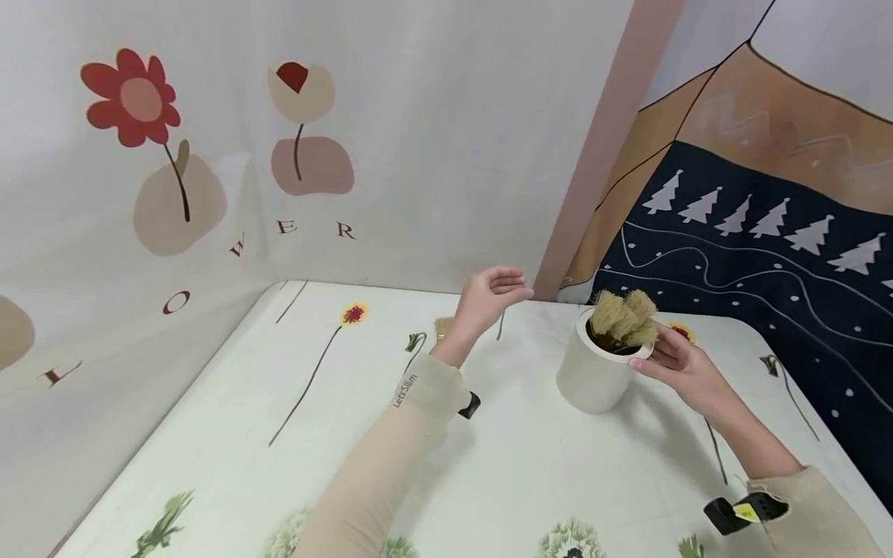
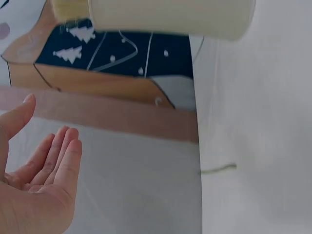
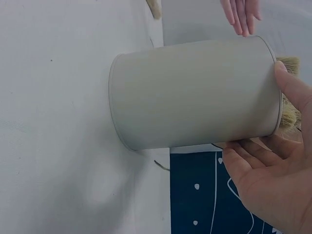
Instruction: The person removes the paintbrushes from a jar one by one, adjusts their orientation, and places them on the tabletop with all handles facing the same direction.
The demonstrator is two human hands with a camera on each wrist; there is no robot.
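A cream cylindrical container is near the far right part of the table, with several brushes in it, their pale bristles sticking out above the rim. My right hand grips the container near its rim, thumb at the lip and fingers along the far side, as the right wrist view also shows. To the left, apart from the container, my left hand is raised over the table with nothing in it. Its fingers are nearly straight and the thumb stands away from them. Behind the left wrist, a bristle tip shows, partly hidden.
A white cloth with printed flowers covers the table. A pale printed curtain hangs behind, and a dark blue panel with white trees stands at the right. Black wrist straps are on the sleeves.
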